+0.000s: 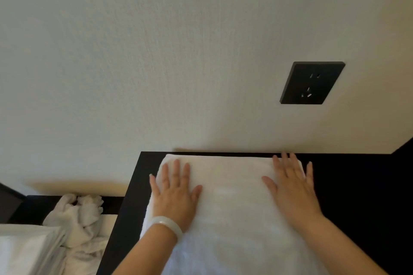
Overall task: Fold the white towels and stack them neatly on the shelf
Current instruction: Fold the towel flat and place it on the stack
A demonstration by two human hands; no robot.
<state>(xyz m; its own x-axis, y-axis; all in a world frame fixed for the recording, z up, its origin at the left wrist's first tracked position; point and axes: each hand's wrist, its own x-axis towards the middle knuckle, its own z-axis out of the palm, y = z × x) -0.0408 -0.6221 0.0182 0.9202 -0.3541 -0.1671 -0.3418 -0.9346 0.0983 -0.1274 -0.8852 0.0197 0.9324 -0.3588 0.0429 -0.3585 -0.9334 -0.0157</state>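
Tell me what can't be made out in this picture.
Head view, towel: near end cut off by the bottom edge, so its length and layers are unknown.
Head view, towel under the left hand and right hand: covered by the palms.
Head view, crumpled pile: white folds merge, count unclear.
Head view, white stack: cut by the left and bottom edges.

A smooth white towel [230, 196] lies flat on the black shelf [357, 185], against its back edge near the back-left corner.
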